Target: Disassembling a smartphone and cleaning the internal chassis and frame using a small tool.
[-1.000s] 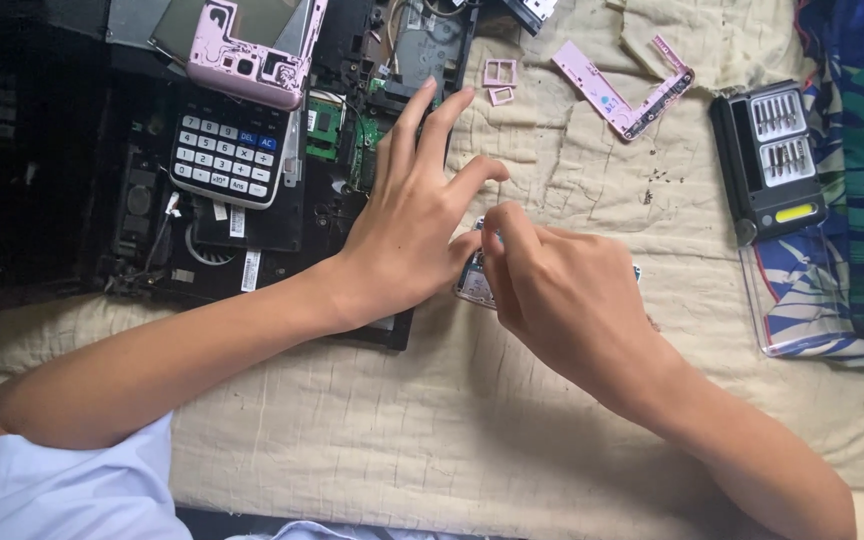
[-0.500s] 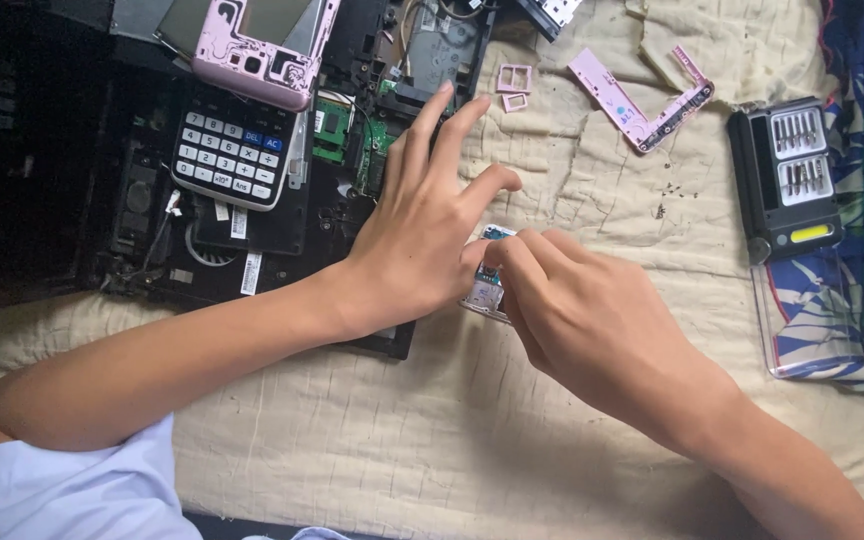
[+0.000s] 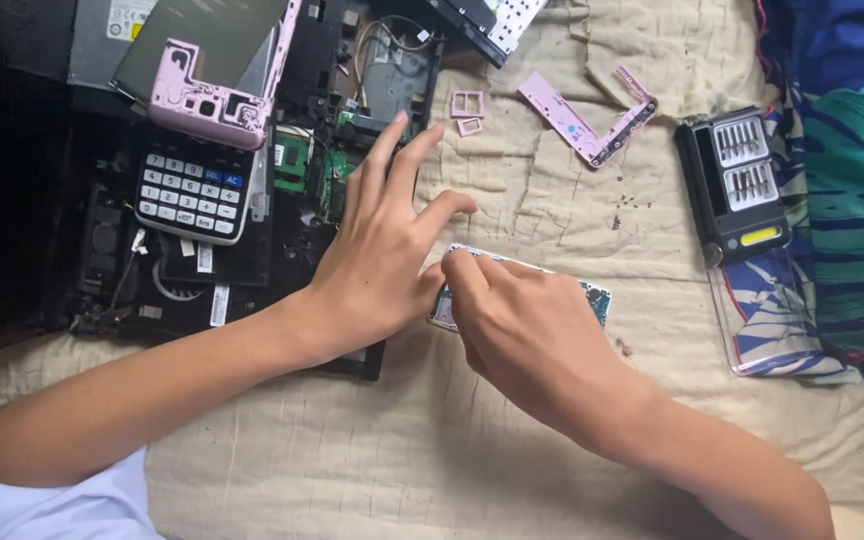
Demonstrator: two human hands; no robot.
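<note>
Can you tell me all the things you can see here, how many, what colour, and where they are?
circuit board: one, bluish-green, mid-blanket, mostly under both hands
calculator: one, black with white keys, left, on opened laptop
opened laptop: one, black, left
pink casing: one, top left
pink strips: two, forming an angle, top centre
pink square frames: two, top centre
screwdriver bit case: one, black, right
blanket: one, beige, underneath
patterned cloth: one, blue-green, right edge
left hand: fingers spread
right hand: pinching at board
</note>
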